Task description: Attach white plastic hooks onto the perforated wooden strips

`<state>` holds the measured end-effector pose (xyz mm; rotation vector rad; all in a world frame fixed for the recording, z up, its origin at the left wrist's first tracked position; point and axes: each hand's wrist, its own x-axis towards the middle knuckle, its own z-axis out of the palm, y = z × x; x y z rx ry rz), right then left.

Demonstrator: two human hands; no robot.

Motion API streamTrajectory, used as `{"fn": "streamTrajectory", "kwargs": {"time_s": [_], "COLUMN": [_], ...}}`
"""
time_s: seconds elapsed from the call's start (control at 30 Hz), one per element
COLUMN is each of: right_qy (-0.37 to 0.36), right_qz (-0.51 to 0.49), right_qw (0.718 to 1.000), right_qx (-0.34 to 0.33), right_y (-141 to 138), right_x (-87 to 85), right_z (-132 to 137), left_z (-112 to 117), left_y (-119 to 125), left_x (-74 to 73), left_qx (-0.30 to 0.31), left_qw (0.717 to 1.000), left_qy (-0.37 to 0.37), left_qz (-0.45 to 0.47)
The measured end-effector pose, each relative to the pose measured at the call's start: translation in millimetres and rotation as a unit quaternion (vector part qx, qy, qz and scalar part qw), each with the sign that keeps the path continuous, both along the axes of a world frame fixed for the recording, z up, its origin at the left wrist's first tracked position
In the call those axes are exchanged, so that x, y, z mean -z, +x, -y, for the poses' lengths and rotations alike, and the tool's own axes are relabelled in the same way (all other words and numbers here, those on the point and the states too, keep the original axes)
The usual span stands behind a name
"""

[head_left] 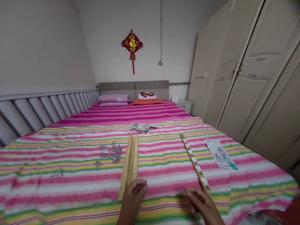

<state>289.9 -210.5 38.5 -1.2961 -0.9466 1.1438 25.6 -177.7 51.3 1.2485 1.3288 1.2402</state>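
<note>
My left hand (pixel 134 197) is over the near end of a bundle of yellowish perforated wooden strips (pixel 132 159), its fingers curled in. Whatever may be in those fingers is too small to make out. My right hand (pixel 201 204) hovers beside the near end of a wooden strip with a row of white hooks (pixel 194 160). Thumb and fingers of this hand are pressed together, and I cannot see what lies between them. Striped cloth of the bed (pixel 161 175) shows between the two hands.
Clear plastic scraps (pixel 112 153) lie left of the strips, with a thin transparent piece (pixel 57 174) farther left. Beyond the strips are plastic packets (pixel 140 127). At right is a blister card (pixel 220 154). A slatted rail (pixel 49 106) borders the left; wardrobes (pixel 243 81) stand right.
</note>
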Motion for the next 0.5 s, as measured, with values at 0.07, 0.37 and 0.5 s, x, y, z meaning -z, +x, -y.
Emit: {"fn": "streamTrajectory", "kwargs": {"time_s": [0.07,0.37,0.5], "right_qy": [-0.008,-0.047,-0.055], "right_qz": [-0.037,-0.104,-0.094], "right_qw": [0.994,0.961,0.961], "right_qx": [-0.099,-0.251,-0.253], "right_y": [-35,-102,-108], "right_x": [-12.1,-20.5,-16.1], "right_z": [-4,-41,-66], "left_z": [-4,-11,-17], "left_y": [10,22,17], "left_x": [-15.0,-10.7,16.9], "left_qx": [-0.022,-0.031,-0.13], "left_qw": [0.999,0.996,0.985], "left_qy": [-0.003,0.023,0.112], "left_qz": [0.045,0.076,0.022]}}
